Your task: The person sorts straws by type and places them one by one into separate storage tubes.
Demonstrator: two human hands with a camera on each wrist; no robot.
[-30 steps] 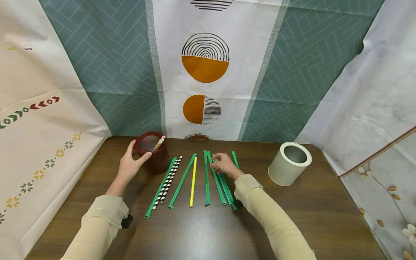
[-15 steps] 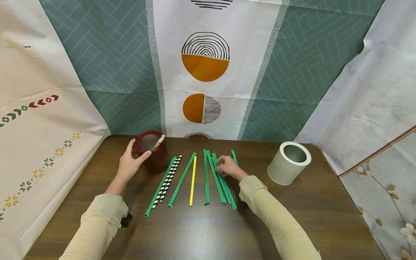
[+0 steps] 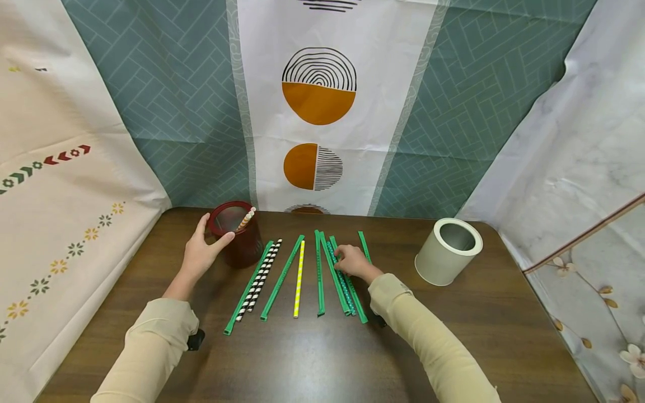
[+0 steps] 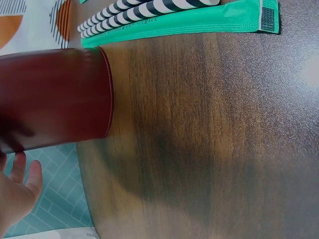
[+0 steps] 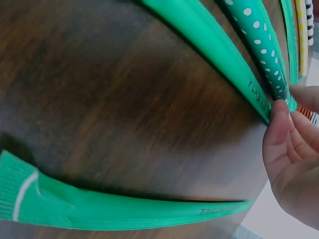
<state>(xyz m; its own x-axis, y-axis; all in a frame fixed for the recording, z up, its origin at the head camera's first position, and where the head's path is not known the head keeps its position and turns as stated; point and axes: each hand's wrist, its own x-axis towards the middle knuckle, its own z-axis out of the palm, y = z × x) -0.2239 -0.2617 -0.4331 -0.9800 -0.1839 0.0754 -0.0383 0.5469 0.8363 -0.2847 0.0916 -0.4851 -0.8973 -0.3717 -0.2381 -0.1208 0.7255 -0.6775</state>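
My left hand [image 3: 198, 256] curves round a dark red canister [image 3: 243, 246], thumb on its front and fingers at its far left side. A couple of brown-and-white straws [image 3: 246, 220] lean out of its mouth. In the left wrist view some fingertips [image 4: 34, 172] show beside the canister's wall. Among the straws right of the middle, my right hand [image 3: 354, 261] pinches the upper end of a green straw with white dots [image 5: 264, 45] between thumb and finger. Green-wrapped straws [image 5: 114, 211] lie on both sides of that hand.
A cream tin [image 3: 448, 254] stands open at the right. Black-and-white straws [image 3: 259, 280], a yellow dotted straw [image 3: 299, 280] and more green-wrapped straws [image 3: 283, 278] lie across the brown table [image 3: 302, 358]. Patterned cloths [image 3: 443, 145] hang behind and at the sides.
My right hand has shifted slightly right, its fingers drawing together at the dotted straw. That straw's near end has slid a little left. The left hand and canister stay put.
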